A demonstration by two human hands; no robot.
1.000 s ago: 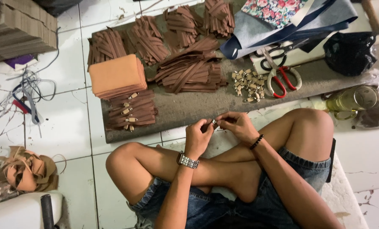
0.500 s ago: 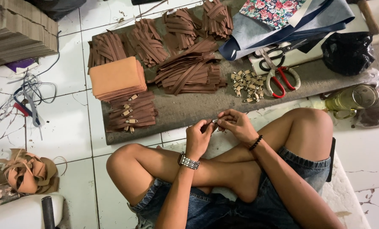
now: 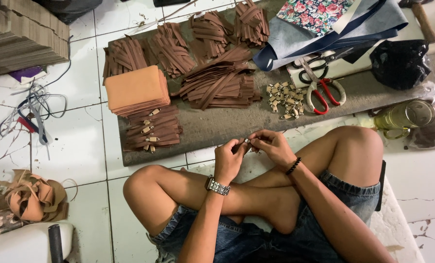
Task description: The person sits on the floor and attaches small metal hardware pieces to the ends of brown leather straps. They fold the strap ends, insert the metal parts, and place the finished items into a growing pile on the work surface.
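Observation:
I sit cross-legged on a white tiled floor. My left hand (image 3: pixel 228 158) and my right hand (image 3: pixel 271 144) meet over my shins and pinch a small metal buckle (image 3: pixel 247 141) with a brown strap end between the fingertips. Just beyond them lies a dark work board (image 3: pixel 227 127). On it sit a pile of metal buckles (image 3: pixel 282 99), heaps of brown leather strips (image 3: pixel 217 83) and a stack of strips with buckles fitted (image 3: pixel 151 130). A steel watch is on my left wrist, a dark bead bracelet on my right.
A stack of tan leather pieces (image 3: pixel 137 90) sits on the board's left. Red-handled and black scissors (image 3: pixel 320 85) lie beside blue and floral fabric (image 3: pixel 324 19). A glass mug (image 3: pixel 405 117) and black bag (image 3: pixel 400 63) stand right. Cables (image 3: pixel 30 109), leather scraps (image 3: pixel 32 197) and cardboard (image 3: pixel 20 36) lie left.
Both hands stay together at the buckle, with only small finger movements. The view has shifted slightly.

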